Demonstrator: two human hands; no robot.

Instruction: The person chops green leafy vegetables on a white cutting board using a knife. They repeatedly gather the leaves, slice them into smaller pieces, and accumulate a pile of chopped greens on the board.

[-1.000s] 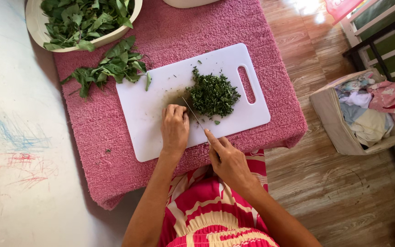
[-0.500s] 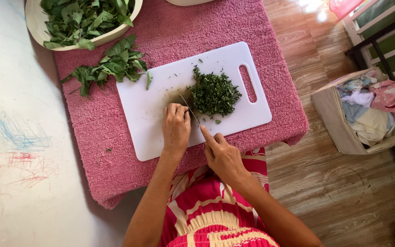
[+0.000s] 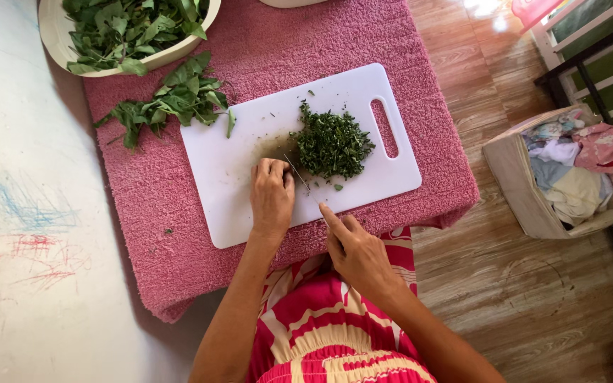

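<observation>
A knife (image 3: pixel 299 175) is gripped in the right hand (image 3: pixel 355 250), forefinger laid along its spine, the thin blade slanting up to the left edge of the chopped greens (image 3: pixel 331 146); the left hand (image 3: pixel 272 196) is curled knuckles-down on the white cutting board (image 3: pixel 228 184), just left of the blade, and whether anything is pinned beneath it cannot be told. The chopped pile is heaped on the board beside its handle slot; a loose bunch of whole leaves (image 3: pixel 172 101) is laid on the pink towel (image 3: pixel 278 42), partly over the board's far left corner, below a cream bowl (image 3: pixel 54 35) of more leaves.
</observation>
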